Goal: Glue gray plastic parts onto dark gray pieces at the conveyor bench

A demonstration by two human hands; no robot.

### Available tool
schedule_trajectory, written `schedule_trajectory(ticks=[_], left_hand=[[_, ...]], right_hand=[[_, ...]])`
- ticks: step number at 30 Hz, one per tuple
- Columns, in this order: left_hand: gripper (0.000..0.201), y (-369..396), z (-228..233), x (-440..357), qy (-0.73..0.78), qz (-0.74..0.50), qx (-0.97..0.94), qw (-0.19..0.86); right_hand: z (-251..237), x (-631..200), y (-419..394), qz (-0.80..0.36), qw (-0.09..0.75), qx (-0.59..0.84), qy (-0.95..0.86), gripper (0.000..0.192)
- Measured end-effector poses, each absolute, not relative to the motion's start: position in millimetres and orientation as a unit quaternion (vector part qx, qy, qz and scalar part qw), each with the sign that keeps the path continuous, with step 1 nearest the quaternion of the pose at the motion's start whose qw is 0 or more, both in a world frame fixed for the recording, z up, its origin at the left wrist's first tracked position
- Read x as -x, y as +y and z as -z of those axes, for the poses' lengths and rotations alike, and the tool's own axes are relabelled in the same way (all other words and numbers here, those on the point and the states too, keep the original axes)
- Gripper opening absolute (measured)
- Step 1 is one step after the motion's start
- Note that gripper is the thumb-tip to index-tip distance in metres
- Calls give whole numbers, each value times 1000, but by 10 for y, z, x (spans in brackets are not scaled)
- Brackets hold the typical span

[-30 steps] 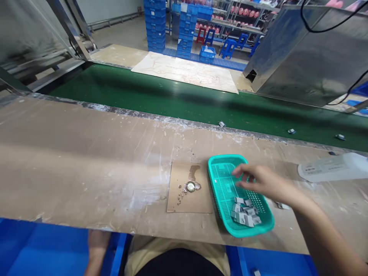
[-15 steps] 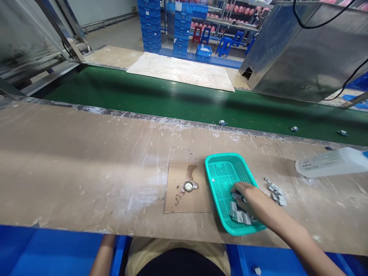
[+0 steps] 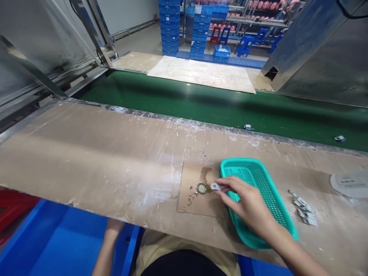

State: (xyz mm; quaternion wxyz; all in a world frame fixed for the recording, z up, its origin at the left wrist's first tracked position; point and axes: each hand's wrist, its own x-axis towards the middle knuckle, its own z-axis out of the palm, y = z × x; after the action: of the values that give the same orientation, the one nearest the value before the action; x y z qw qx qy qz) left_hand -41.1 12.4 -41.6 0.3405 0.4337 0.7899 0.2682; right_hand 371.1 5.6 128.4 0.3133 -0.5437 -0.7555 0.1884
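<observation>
My right hand (image 3: 241,197) pinches a small light-grey block (image 3: 215,186) between thumb and fingers, just over the right side of a cardboard square (image 3: 188,203). Left of the block, on the cardboard, lies a small round pale disc with a dark rim (image 3: 202,188), with wet brown stains around it. Beneath my right hand and wrist stands a turquoise plastic basket (image 3: 267,180), part of its inside hidden. My left hand (image 3: 115,225) is low at the table's front edge, above a blue bin (image 3: 77,237); its fingers are hidden under the tabletop.
Several loose grey pieces (image 3: 305,211) lie right of the basket, near a translucent bottle (image 3: 349,183). A green conveyor belt (image 3: 172,96) runs behind the worktable (image 3: 94,153) and carries a few similar pieces. A metal housing (image 3: 319,57) stands at back right.
My right hand has come up out of the basket and moved left with one grey block. The left hand shows slightly more at the table edge. The view has shifted left.
</observation>
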Motion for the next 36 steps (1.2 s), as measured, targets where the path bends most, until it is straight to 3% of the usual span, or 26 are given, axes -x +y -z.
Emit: schedule_trajectory(ticks=[3,8,16,19,23,28,34,36], left_hand=[[24,-93,247,533,800,-260,-375,390],[42,-484,-253,594,812,-251,-271,451],[58,-627,-790,179,688,-419,-123,580],[50,-551,-905,-58,630,-464,-155,603],[31,-356,-1028,-435,545,-514,-240,617],[23,-98,-1033,-925,420,-470,-269,729],[18,35,-909,-1331,492,-430,-423,628],[20,41,-924,-1384,488,-423,-420,638]], right_hand=[[-1117,-3552,122,-180,283,529,-780,15],[-974,-3543,149,-151,239,522,-804,18],[-871,-3527,115,-101,177,531,-822,21],[-937,-3522,116,-137,210,532,-809,22],[-1137,-3516,123,-275,289,569,-719,20],[-1308,-3504,134,-466,363,587,-553,34],[-1306,-3501,85,-518,394,585,-484,34],[-1318,-3474,45,-518,405,573,-489,30]])
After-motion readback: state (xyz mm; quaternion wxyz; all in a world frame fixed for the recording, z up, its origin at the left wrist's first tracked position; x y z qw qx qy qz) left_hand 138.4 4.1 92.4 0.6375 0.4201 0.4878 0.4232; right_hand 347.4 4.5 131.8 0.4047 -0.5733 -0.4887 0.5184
